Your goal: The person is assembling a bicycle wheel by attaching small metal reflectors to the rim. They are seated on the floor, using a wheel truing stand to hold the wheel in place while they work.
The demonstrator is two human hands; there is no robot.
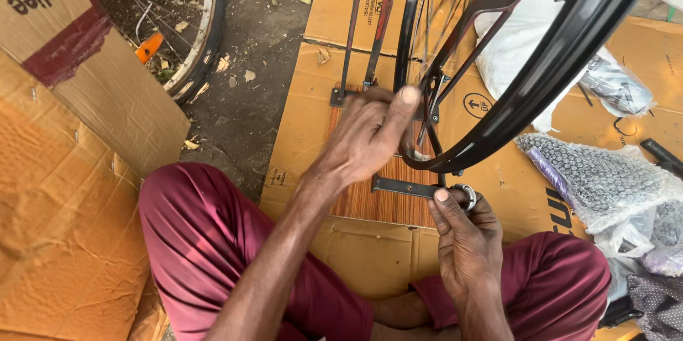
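- One view only, from a camera worn on the person's head.
- It looks steeply down and forward over the person's crossed legs [213,241] to flattened cardboard [313,120] on the dirt ground [249,64].
- It sits close: the hands [370,135] fill the middle, and a bicycle wheel [541,78] runs off the top edge.

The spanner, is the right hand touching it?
Touching. The head view shows the right hand with its thumb and fingers closed over the ring end of the spanner, no gap between them.
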